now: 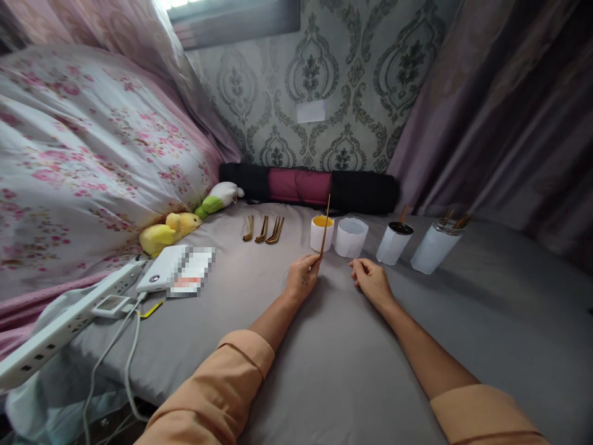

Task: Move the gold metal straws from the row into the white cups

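My left hand (pixel 303 277) is closed around the lower end of a thin golden-brown stick (pixel 327 222), which points up and leans slightly right. Behind the stick stands a white cup with a yellow inside (pixel 320 238), and a translucent white cup (pixel 352 238) is just to its right. My right hand (pixel 370 279) hovers or rests before that second cup, its fingers curled in and nothing visible in them. Thin gold bent rods, like metal straws, lie in three small groups, one of them the middle group (pixel 262 230), on the grey sheet left of the cups.
Two white-wrapped jars, a shorter one (pixel 393 247) and a taller one (pixel 433 252), stand at right with brown sticks inside. A black and maroon roll (pixel 301 187) lies against the wall. Plush toys (pixel 169 235), a white power bank (pixel 162 269) and a power strip (pixel 60 334) with cables occupy the left.
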A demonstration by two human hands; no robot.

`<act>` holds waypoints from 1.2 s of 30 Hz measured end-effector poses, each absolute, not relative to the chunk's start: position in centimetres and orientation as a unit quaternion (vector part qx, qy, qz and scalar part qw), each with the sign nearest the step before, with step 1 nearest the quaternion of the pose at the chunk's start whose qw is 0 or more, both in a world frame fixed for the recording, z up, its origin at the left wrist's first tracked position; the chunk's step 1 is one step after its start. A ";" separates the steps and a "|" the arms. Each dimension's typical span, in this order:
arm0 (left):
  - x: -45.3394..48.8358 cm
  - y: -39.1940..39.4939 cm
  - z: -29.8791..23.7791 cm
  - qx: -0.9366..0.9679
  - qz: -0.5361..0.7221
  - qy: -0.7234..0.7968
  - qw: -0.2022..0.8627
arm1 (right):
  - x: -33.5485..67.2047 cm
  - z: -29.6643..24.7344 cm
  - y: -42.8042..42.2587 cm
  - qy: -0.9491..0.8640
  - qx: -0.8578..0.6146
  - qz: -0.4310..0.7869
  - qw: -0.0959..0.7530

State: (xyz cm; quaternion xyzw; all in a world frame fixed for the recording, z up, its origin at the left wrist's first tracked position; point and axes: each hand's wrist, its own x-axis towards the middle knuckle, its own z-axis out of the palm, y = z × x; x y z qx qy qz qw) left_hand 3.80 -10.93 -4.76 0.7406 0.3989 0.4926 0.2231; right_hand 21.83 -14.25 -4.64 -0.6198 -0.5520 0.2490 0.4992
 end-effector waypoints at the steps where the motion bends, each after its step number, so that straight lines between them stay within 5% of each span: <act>1: 3.8 -11.0 -4.7 0.745 0.488 0.398 0.220 | 21.8 -4.6 -14.3 -0.551 -0.619 0.250 0.501; 36: 3.8 -11.8 -4.7 0.869 0.306 0.388 0.040 | 20.3 -3.1 -15.0 -0.509 -0.542 0.363 0.562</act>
